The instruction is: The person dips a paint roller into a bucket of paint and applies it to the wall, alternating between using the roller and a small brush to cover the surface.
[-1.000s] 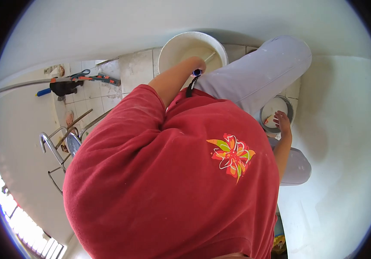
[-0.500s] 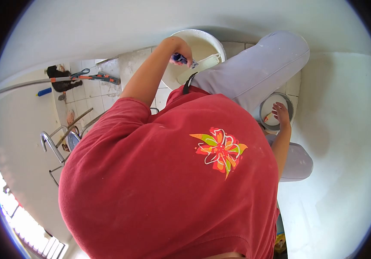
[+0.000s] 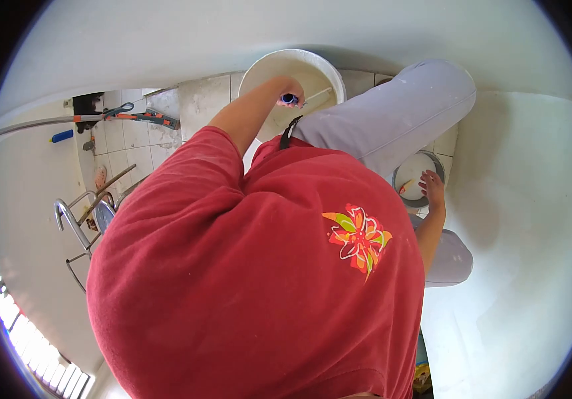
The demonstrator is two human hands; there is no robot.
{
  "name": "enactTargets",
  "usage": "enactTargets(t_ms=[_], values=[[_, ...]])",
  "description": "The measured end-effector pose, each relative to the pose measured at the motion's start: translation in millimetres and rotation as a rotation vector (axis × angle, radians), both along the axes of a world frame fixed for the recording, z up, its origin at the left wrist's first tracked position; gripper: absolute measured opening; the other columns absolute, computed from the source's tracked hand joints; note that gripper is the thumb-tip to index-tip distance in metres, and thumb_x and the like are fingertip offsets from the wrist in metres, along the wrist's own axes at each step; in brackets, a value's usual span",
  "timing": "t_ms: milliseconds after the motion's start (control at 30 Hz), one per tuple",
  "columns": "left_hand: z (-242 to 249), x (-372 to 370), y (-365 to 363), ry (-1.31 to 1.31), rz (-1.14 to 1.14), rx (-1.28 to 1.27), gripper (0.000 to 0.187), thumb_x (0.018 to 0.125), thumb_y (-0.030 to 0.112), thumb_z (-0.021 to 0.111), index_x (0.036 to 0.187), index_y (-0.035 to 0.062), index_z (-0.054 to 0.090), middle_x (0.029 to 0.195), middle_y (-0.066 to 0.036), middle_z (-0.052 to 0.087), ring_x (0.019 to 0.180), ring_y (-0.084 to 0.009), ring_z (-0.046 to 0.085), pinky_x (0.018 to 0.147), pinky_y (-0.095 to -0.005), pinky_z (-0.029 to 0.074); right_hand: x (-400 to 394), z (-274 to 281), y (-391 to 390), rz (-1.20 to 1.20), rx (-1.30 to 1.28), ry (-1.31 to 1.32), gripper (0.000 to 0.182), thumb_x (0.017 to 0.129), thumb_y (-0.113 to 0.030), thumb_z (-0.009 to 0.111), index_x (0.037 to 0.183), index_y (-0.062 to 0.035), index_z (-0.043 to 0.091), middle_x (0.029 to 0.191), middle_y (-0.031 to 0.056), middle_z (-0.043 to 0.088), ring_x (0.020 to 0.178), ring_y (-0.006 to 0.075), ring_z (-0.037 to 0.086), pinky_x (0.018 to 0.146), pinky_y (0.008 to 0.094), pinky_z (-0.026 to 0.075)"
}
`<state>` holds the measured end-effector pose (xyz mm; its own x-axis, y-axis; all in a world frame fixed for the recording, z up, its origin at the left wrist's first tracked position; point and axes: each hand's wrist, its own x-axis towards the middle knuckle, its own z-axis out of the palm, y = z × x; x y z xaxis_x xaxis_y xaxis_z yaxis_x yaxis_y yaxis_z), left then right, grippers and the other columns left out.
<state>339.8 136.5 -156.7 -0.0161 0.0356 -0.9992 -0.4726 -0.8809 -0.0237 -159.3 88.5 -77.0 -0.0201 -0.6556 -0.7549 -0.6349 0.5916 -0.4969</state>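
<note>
My left hand (image 3: 291, 88) is closed around the dark handle of a paint roller, inside a large white bucket (image 3: 253, 70). The pale roller head (image 3: 318, 99) shows just right of the hand, against the bucket's inside; part of it is hard to make out. My right hand (image 3: 435, 189) holds nothing, its fingers apart, at the edge of a smaller grey bucket (image 3: 441, 166) with white contents. In that bucket, a brush-like tool with an orange-red handle (image 3: 406, 186) lies to the left of the fingers.
Pale walls curve close in front and on the right (image 3: 519, 266). At left, a grey-and-orange pole tool (image 3: 143, 116) reaches over the tiled floor (image 3: 204, 100), near a blue object (image 3: 62, 136) and a metal frame (image 3: 73, 216). My bent leg (image 3: 399, 110) lies between the buckets.
The roller has swung within the large bucket, and my left hand has turned so the handle's end faces up. My right hand stays by the small bucket. The view has shifted slightly.
</note>
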Motion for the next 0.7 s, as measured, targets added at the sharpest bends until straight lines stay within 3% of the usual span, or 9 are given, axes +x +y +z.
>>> enactTargets(t_ms=[100,167,267,333,367,400,467,633,700], values=[[53.3,5.6,-19.1,-0.132,-0.225,-0.121,0.017,0.073,0.023,0.066,0.070,0.0098,0.056,0.058,-0.001,0.054,0.041,-0.0088,0.044,0.038,-0.0217,0.032,6.6,3.0,-3.3,0.105,0.083,0.055,0.040,0.083,-0.034,0.056,0.117,-0.0130,0.052,0.104,0.0048,0.060,0.089,0.0163,0.058,0.075,0.0310,0.041],[94.6,16.1,-34.1,0.086,-0.423,-0.039,0.018,0.074,0.023,0.064,0.073,0.0052,0.059,0.061,-0.003,0.054,0.040,-0.0088,0.040,0.036,-0.0225,0.030,10.4,10.8,-5.9,0.155,0.099,0.014,0.039,0.083,-0.034,0.055,0.116,-0.0134,0.053,0.104,0.0044,0.060,0.088,0.0161,0.058,0.075,0.0309,0.041],[146.1,33.6,-37.0,0.375,-0.243,-0.319,0.014,0.073,0.019,0.063,0.075,0.0054,0.059,0.062,-0.003,0.054,0.037,-0.0076,0.036,0.032,-0.0220,0.025,14.2,8.8,-11.5,0.098,-0.002,-0.055,0.043,0.081,-0.031,0.057,0.117,-0.0090,0.053,0.101,0.0063,0.061,0.086,0.0170,0.059,0.072,0.0315,0.043],[145.6,36.9,-34.3,0.215,-0.275,-0.469,0.021,0.073,0.022,0.062,0.081,0.0018,0.060,0.064,-0.005,0.056,0.038,-0.0096,0.039,0.033,-0.0236,0.030,15.1,2.0,-12.4,0.094,-0.027,-0.059,0.043,0.081,-0.031,0.057,0.117,-0.0085,0.053,0.101,0.0062,0.061,0.086,0.0169,0.059,0.072,0.0315,0.043],[144.8,36.5,-35.0,0.055,-0.318,-0.610,0.030,0.074,0.025,0.060,0.086,-0.0017,0.062,0.067,-0.007,0.058,0.039,-0.0116,0.043,0.034,-0.0252,0.034,15.8,-1.0,-14.5,0.076,-0.051,-0.061,0.043,0.082,-0.031,0.057,0.117,-0.0080,0.053,0.100,0.0060,0.061,0.085,0.0168,0.060,0.072,0.0315,0.043],[141.8,29.1,-33.0,0.049,-0.313,-0.616,0.030,0.074,0.025,0.060,0.086,-0.0017,0.062,0.067,-0.007,0.058,0.039,-0.0116,0.043,0.034,-0.0252,0.034,17.0,0.2,-14.0,0.082,-0.057,-0.064,0.043,0.082,-0.031,0.057,0.117,-0.0080,0.053,0.100,0.0060,0.061,0.085,0.0168,0.060,0.072,0.0315,0.043],[127.2,5.6,-23.5,-0.316,-0.357,-0.584,0.039,0.075,0.033,0.061,0.095,-0.0011,0.060,0.078,-0.013,0.062,0.048,-0.0179,0.056,0.039,-0.0274,0.042,22.5,4.0,-10.1,0.136,0.032,-0.062,0.044,0.081,-0.031,0.057,0.118,-0.0078,0.053,0.099,0.0059,0.061,0.084,0.0169,0.060,0.072,0.0312,0.043],[24.3,-39.9,11.6,-0.142,-0.032,-0.159,0.058,0.076,0.046,0.060,0.112,0.0004,0.054,0.099,-0.019,0.060,0.066,-0.0229,0.064,0.050,-0.0344,0.050,23.6,15.0,-4.6,0.165,0.042,-0.006,0.045,0.080,-0.031,0.059,0.119,-0.0089,0.052,0.097,0.0065,0.061,0.083,0.0160,0.060,0.070,0.0301,0.043],[-7.3,-59.0,33.7,0.215,0.176,-0.169,0.052,0.074,0.045,0.062,0.108,0.0059,0.059,0.100,-0.017,0.061,0.066,-0.0214,0.063,0.049,-0.0312,0.048,21.4,11.3,-5.8,0.141,0.012,-0.027,0.045,0.080,-0.031,0.059,0.119,-0.0094,0.052,0.097,0.0070,0.061,0.083,0.0159,0.060,0.070,0.0300,0.043]])
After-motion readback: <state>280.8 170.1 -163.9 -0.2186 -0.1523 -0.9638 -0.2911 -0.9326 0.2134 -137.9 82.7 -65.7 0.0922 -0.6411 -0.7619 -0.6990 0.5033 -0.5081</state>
